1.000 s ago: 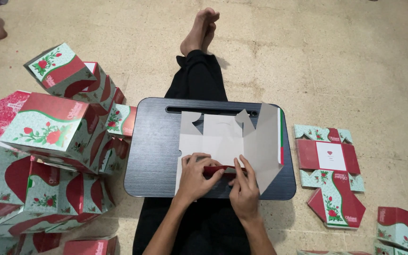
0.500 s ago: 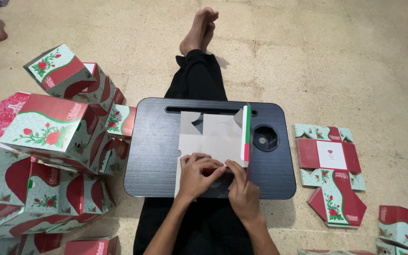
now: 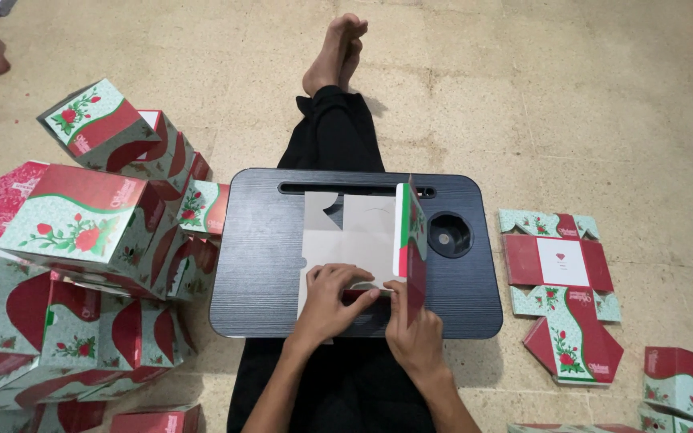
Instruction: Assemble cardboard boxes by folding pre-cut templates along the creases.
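**Carton folding on a lap desk**

A beige stone floor [image 3: 587, 104] carries a heap of folded rose-print boxes [image 3: 82, 265] at the left and flat printed box blanks [image 3: 563, 289] at the right; a black lap desk [image 3: 266, 256] spans the seated person's legs; on it lies an unfolded carton [image 3: 354, 236], its right panel standing upright; the left hand [image 3: 332, 301] presses curled fingers on the near flap; the right hand [image 3: 412, 330] pinches the upright panel's lower edge.

A lap desk [image 3: 266, 265] rests across the person's legs. An unfolded box blank [image 3: 354, 240] lies at its middle, a cup recess [image 3: 449, 235] toward its right edge. Assembled boxes [image 3: 82, 232] pile on the floor left; flat blanks [image 3: 559, 261] lie right.
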